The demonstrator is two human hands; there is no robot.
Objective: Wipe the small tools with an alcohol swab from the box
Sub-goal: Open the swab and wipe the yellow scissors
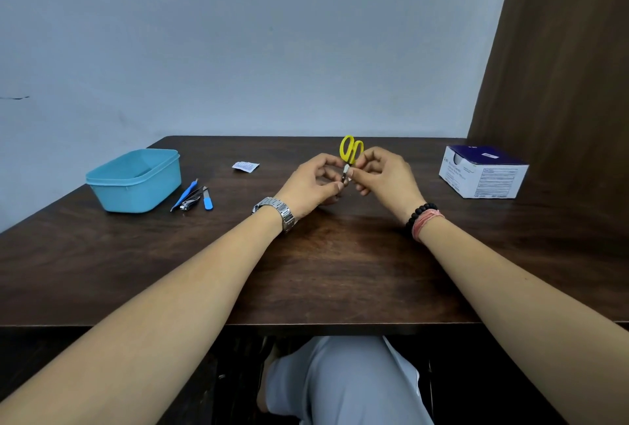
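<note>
Near: grey-trousered knee [343, 380] under bench [326, 271]; mid-bench, left hand [311, 186] gripping small yellow-handled scissors [351, 149], right hand [386, 174] fingers pinching white swab [347, 170] on blades; likely light, stiff, sharp, best held by handles.

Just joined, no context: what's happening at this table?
A person is cleaning small yellow-handled scissors. The left hand grips the blade end while the right hand pinches a small white swab against the blades. Blue-handled tools and a metal nail clipper lie beside the light blue plastic tub, a torn swab wrapper lies mid-table, and the white-and-navy swab box sits to the right.
</note>
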